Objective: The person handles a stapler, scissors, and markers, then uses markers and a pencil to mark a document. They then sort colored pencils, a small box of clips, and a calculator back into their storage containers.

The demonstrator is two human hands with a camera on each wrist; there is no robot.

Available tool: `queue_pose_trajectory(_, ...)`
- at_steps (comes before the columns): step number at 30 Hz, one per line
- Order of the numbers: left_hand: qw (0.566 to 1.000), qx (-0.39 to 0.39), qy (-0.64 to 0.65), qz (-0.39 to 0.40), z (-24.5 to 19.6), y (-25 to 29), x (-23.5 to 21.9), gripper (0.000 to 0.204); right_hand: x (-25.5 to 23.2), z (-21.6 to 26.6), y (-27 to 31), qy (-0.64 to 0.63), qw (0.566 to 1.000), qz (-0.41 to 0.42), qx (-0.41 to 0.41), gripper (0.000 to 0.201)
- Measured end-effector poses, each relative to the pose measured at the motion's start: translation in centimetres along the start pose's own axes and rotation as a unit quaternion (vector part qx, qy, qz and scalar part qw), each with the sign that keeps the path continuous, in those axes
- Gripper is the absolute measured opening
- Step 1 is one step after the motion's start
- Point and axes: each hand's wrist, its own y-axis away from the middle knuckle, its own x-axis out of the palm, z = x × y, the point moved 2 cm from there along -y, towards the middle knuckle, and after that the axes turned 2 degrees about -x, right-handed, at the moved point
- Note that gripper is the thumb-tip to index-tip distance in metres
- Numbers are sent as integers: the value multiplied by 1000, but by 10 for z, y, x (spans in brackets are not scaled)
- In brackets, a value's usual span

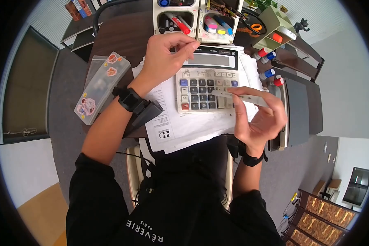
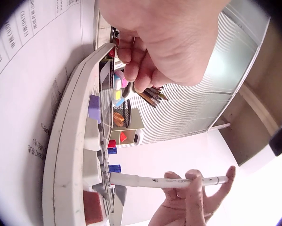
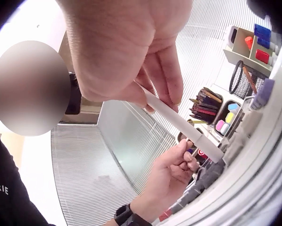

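Note:
A white calculator (image 1: 179, 102) with a display at its far end lies on paper sheets (image 1: 168, 137). The right hand (image 1: 262, 119) grips a white marker (image 1: 250, 99), whose end is at the keys near the middle of the keypad. In the left wrist view, the marker (image 2: 145, 181) extends from the right hand (image 2: 188, 202) to the calculator's keys. At the display's upper left corner is the left hand (image 1: 166, 57), thumb and index finger together, other fingers curled. Nothing shows between them; whether they touch the calculator is unclear. The right wrist view shows the left hand (image 3: 169, 174) beyond the marker (image 3: 174, 118).
Left on the desk lies a translucent sticker-covered case (image 1: 98, 88). White organisers hold markers (image 1: 182, 25) and highlighters (image 1: 211, 24) behind the calculator. A mesh holder with orange scissors (image 1: 256, 27), a green shelf (image 1: 270, 24) and red- and blue-capped bottles (image 1: 267, 74) are at right.

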Motion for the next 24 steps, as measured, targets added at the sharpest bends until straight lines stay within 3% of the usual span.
queue_pose_trajectory(12,1000,-6,2,3,1,0,0,11,5,-9,-10,12,1000,-21,-11,23)
queue_pose_trajectory(17,1000,-15,-6,14,-4,0,-4,12,13,-17,-13,47,998,21,32,22)
queue_pose_trajectory(24,1000,-9,-5,18,-2,0,-3,12,9,3,-18,8,1000,3,-27,24)
